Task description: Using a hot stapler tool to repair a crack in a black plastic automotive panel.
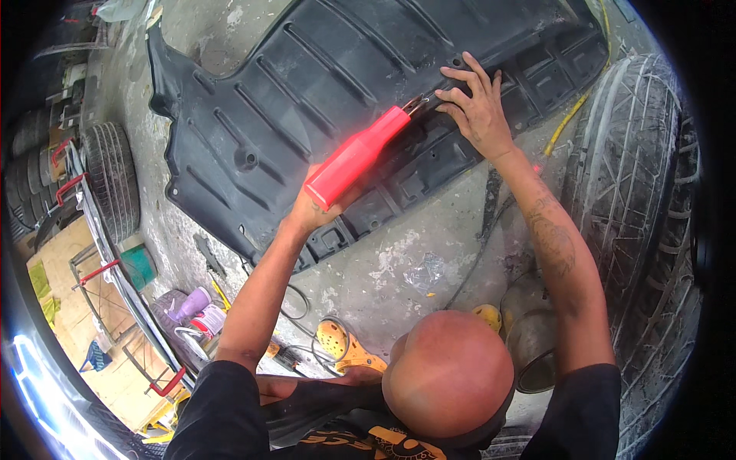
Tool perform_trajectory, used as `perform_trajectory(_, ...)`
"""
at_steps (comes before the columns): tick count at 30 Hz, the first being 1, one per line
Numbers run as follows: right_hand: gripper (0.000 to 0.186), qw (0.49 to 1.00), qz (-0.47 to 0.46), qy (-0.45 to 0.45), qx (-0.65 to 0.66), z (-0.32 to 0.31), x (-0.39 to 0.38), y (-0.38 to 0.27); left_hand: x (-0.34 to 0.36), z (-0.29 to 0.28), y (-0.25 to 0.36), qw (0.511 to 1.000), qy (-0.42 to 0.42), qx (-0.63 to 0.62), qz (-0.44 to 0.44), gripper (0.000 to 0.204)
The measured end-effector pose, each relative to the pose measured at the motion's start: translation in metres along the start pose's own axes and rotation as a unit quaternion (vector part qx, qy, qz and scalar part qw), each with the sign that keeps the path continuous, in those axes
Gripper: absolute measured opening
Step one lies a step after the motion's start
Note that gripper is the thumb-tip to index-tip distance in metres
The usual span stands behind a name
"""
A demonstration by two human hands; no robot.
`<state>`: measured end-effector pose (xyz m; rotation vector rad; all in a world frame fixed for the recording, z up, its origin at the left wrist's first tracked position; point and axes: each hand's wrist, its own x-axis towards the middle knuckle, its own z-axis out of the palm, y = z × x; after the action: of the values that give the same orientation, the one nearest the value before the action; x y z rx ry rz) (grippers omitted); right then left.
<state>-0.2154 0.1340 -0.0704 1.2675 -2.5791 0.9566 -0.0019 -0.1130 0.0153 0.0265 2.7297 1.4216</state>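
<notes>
A large black plastic panel [322, 73] with pressed ribs and holes lies on the floor in front of me. My left hand [314, 208] is wrapped round a red hand tool [356, 157], which looks like a hot stapler with thin metal prongs at its tip. The tool hides most of those fingers. Its tip points up and right, over the panel. Beside the tip is my right hand [481, 111], open, its fingers spread above the panel. Thumb and forefinger are close to the prongs, with a small gap between them.
Large tyres [625, 153] stand on the right, with a yellow hose [567, 126] beside them. Dark cables [295, 303] run over the floor near a yellow clog [345, 345]. Left are another tyre [113, 180], a purple bottle [190, 303], a can [208, 320] and red-handled clamps [165, 383].
</notes>
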Motion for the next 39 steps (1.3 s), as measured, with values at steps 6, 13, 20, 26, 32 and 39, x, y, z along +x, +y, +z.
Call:
perform_trajectory(6,0.018,1.0,0.0,-0.001,-0.003,0.001,0.0,-0.001,-0.001,0.0,-0.002,1.0,0.009,-0.004,0.005,0.029)
perform_trajectory(13,0.019,1.0,-0.007,0.004,-0.01,0.0,0.0,0.001,-0.002,0.001,-0.002,1.0,-0.011,0.002,-0.005,0.034)
perform_trajectory(20,0.02,1.0,-0.008,0.004,-0.014,0.001,0.0,0.0,-0.003,0.003,-0.007,0.999,0.01,0.018,0.026,0.031)
perform_trajectory(26,0.02,1.0,-0.01,0.006,-0.017,0.001,0.0,0.001,-0.005,0.003,-0.005,1.0,-0.003,-0.014,-0.014,0.03)
perform_trajectory(32,0.02,1.0,-0.006,0.002,-0.017,0.002,-0.001,0.001,-0.002,0.003,-0.002,1.0,-0.003,-0.021,-0.021,0.022)
perform_trajectory(39,0.02,1.0,-0.009,0.007,-0.016,0.002,0.0,0.001,-0.011,0.001,-0.011,0.996,-0.047,-0.007,-0.074,0.038)
